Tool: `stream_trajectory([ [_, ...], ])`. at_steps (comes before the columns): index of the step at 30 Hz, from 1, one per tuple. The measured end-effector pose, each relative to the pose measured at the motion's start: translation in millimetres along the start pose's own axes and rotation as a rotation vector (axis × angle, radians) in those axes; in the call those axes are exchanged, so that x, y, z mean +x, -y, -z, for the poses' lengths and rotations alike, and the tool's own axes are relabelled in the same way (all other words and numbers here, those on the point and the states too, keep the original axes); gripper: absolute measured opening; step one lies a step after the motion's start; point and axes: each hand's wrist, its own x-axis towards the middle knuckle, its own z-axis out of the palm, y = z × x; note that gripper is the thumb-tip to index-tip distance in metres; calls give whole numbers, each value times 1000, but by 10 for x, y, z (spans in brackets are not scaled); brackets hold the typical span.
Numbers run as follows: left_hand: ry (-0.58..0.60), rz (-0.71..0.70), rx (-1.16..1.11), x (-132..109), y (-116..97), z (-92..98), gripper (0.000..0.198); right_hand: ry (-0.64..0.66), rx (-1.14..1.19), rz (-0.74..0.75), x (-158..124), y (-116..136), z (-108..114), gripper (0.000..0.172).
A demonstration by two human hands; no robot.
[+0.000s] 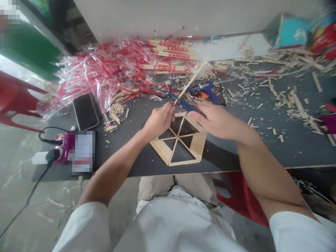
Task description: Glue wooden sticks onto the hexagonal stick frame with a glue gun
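A hexagonal frame of glued wooden sticks [181, 140] lies on the dark table [288, 147] in front of me. My left hand [159, 120] is closed on a long wooden stick [191, 81] that slants up and away to the right. My right hand [215, 119] is over the hexagon's upper right, fingers curled round a blue-handled tool [185, 104] whose tip meets the stick near my left hand. What kind of tool it is I cannot make out.
A blue glue gun [207, 91] lies just behind my hands. A heap of red-and-clear chopstick wrappers [110, 70] fills the back left. A black phone [85, 112] and a power strip [60, 147] sit at the left. Wood offcuts [291, 101] litter the right.
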Motion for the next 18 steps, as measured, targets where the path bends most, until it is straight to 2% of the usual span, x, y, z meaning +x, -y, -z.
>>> stream_trajectory([
  [18, -16, -32, 13, 2, 5, -3, 27, 9, 6, -22, 20, 15, -16, 51],
])
